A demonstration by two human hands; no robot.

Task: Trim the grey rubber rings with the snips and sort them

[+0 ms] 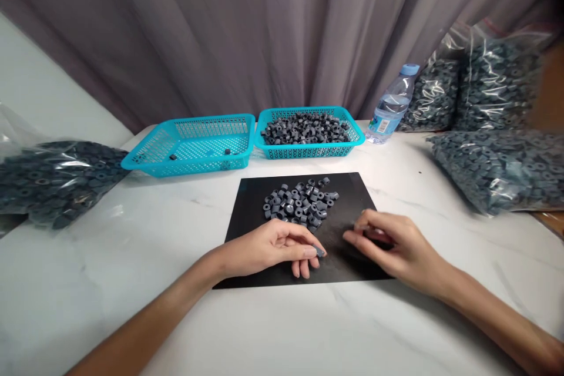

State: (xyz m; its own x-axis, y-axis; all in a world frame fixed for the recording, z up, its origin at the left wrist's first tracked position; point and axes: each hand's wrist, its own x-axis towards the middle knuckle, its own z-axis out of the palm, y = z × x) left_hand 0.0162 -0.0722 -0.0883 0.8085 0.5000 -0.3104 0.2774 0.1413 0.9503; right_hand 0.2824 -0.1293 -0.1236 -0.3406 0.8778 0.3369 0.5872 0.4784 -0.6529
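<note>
Right hand (396, 247): fingers curled, thumb near forefinger, tips blurred; whether anything is gripped cannot be determined. Left hand (279, 249): thumb and forefinger pinch one grey piece (319, 251), partly covered by the fingers, above the black mat (247, 229). This hand also overlaps the near edge of the loose pile (299, 202) on the mat. The left bag (66, 179) and lying right bag (502, 170) are cut off at the frame sides.

Containers: the left basket (194, 171) holds two small dark pieces; the right basket (308, 153) holds a broad heap of grey pieces. Two upright bags (497, 85), clear and filled with similar pieces, stand behind the bottle (390, 108), which contains clear liquid.

Materials: baskets, perforated turquoise plastic; pile pieces, short cylinders, many with a central hole; desk (167, 264), white with grey veining; curtain (220, 29), folded grey-purple fabric.
</note>
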